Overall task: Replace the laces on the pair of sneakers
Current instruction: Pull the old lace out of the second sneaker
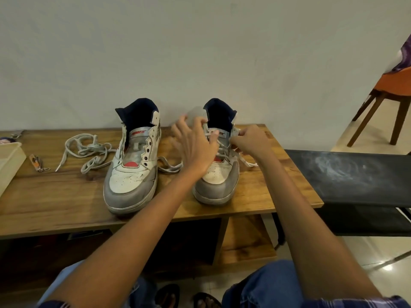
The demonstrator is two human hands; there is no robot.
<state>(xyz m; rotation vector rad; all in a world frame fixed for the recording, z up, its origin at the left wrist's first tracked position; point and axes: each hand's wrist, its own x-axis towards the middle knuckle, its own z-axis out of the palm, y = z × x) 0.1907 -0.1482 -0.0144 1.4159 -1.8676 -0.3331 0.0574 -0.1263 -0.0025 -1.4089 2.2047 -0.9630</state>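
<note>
**Lacing the right-hand sneaker near the top eyelets**

The right sneaker [216, 172] stands toe toward the person on the desk [55, 203], with a white lace [219, 144] crossed over its tongue. The left hand [195, 143] reaches across the upper eyelets, fingers curled at the lace; motion blur hides whether it truly pinches it, though it looks so. The right hand [250, 141] pinches the lace at the shoe's outer eyelet row, and a loose lace end [249, 163] trails onto the desk just beside the shoe.

The left sneaker [133, 165] stands beside it, apart, with bare eyelets and no lace threaded. A loose lace [85, 150] lies in a tangle on the desk to its left, and another lace [170, 166] lies between the two shoes.

By my reading, the right shoe is partly done and the other untouched. The next move calls for drawing both ends even and feeding a tip through the next free eyelet.
</note>
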